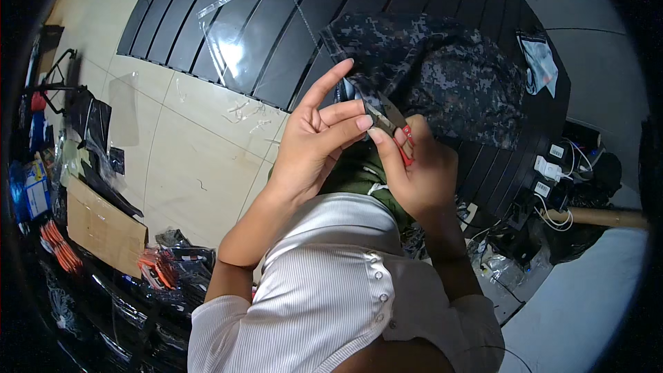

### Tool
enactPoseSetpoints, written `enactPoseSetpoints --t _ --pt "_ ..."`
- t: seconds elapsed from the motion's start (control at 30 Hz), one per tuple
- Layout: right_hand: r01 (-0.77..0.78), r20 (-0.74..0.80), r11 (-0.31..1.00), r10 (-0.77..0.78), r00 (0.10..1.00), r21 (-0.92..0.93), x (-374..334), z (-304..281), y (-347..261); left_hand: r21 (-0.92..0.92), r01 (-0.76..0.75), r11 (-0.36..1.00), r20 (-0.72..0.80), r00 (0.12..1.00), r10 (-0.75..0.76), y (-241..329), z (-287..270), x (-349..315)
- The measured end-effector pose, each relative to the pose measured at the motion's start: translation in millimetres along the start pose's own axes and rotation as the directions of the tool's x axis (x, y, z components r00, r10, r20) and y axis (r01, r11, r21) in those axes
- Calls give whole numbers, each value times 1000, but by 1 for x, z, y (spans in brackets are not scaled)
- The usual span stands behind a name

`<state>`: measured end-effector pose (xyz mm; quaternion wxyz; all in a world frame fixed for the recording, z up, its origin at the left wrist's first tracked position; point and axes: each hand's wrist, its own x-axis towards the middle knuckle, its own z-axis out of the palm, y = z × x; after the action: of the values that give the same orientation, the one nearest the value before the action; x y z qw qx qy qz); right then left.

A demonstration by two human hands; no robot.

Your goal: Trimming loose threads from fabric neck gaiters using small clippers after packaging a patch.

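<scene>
Red-handled scissors (406,144) are gripped in my right hand (429,166), blades pointing up and left to the fingertips of my left hand (312,141). The thumb and middle finger of my left hand are closed in a pinch beside the blades, while its index finger points up and away. What lies in this pinch is too small to make out. Just behind the fingers, a dark digital-camouflage garment (463,76) spreads over the black slatted table (173,10). Green cloth (349,176) rests on my lap below both hands.
A clear plastic bag (255,34) lies on the table's left part, and a small folded light-blue packet (537,63) near its right edge. Chargers with white cables (549,168) sit to the right. Cardboard (103,224) and bagged goods stand at left. Scraps (242,112) litter the tiles.
</scene>
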<state>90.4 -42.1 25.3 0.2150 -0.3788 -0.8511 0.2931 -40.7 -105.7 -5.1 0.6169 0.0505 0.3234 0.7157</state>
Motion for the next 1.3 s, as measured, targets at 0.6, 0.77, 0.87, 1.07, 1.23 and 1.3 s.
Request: enactPoseSetpoints --t 0.6,0.77,0.87,1.07,1.23,1.3 --pt "39 -1 998 -39 999 -48 3 1 2 -23 25 999 -8 1000 -25 3 3 -3" --pt "-97 -21 994 98 995 52 2 -7 -2 -6 24 1000 -47 999 -24 5 5 -2" --pt "-103 -42 993 105 994 55 1 -11 0 10 10 1000 -78 997 -10 5 6 -1" --pt "-6 2 999 6 1000 42 1 -5 -1 -14 17 1000 -48 999 -17 4 6 -1" --pt "45 -8 999 -45 999 -15 2 -3 0 -23 45 999 -39 998 -46 5 6 -1" --pt "34 -4 999 -34 999 -26 3 -3 -2 -85 95 992 -25 995 -98 5 5 0"
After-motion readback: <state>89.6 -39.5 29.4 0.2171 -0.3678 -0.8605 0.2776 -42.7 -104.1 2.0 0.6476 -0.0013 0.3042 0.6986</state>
